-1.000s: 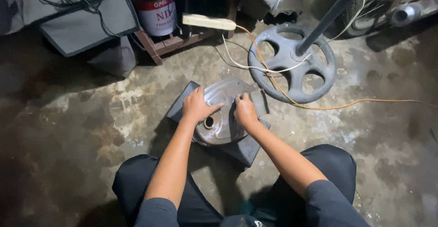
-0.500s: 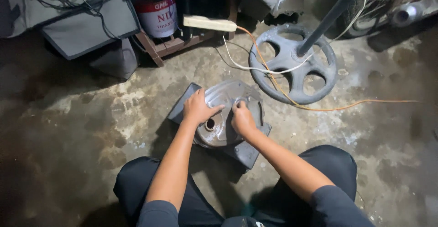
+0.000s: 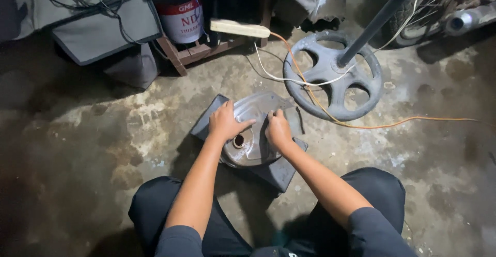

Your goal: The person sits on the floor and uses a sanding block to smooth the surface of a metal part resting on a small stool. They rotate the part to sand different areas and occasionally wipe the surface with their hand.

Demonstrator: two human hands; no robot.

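Observation:
A dented silvery metal tank (image 3: 256, 115) with a small round filler hole (image 3: 238, 141) lies on a dark flat mat (image 3: 281, 169) on the concrete floor between my knees. My left hand (image 3: 226, 122) rests flat on the tank's left side, just above the hole, fingers spread a little. My right hand (image 3: 278, 129) presses on the tank's right side with its fingers curled against the metal. Both forearms reach forward from my lap.
A round grey spoked stand base (image 3: 331, 76) with a dark pole (image 3: 374, 21) stands just right of the tank. White and orange cables (image 3: 392, 125) trail over it. A paint bucket (image 3: 182, 19) on a wooden rack and grey bags (image 3: 103, 29) sit behind.
Both hands slid slightly along the tank's top, the right hand drawing a little nearer to me. The tank stays in place.

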